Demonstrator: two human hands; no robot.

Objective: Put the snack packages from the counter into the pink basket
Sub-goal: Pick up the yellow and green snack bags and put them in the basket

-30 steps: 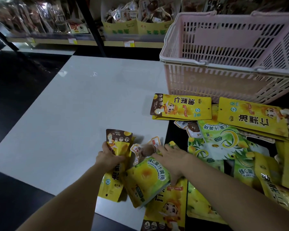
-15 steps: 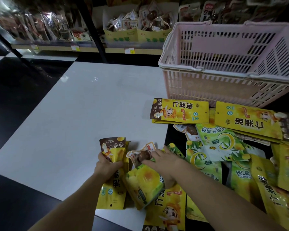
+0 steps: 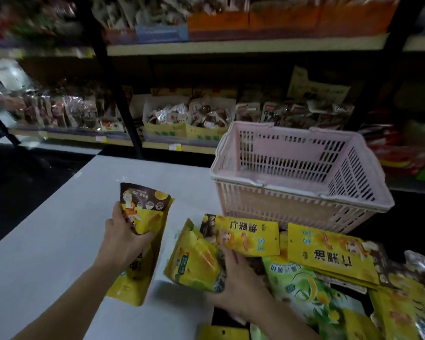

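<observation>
The pink basket [image 3: 302,212] stands on the counter at centre right, and I see nothing inside it. My left hand [image 3: 123,239] grips a tall yellow and brown snack pouch [image 3: 145,217], lifted off the white counter [image 3: 47,261]. My right hand [image 3: 241,283] holds a plump yellow snack bag [image 3: 194,263], tilted up above the pile. In front of the basket lie two flat yellow packages [image 3: 250,235] [image 3: 329,253] and a green and white package [image 3: 302,293]. More yellow packages [image 3: 398,317] spread to the lower right.
Store shelves [image 3: 206,47] full of packaged goods run along the back, behind the counter. A yellow display box [image 3: 172,131] of small wrapped snacks sits on the lower shelf, left of the basket. Black floor tiles [image 3: 22,182] lie to the left.
Both hands have lifted their packages off the counter and pile, toward the basket. The camera has tilted up, so the shelves and the whole basket now show.
</observation>
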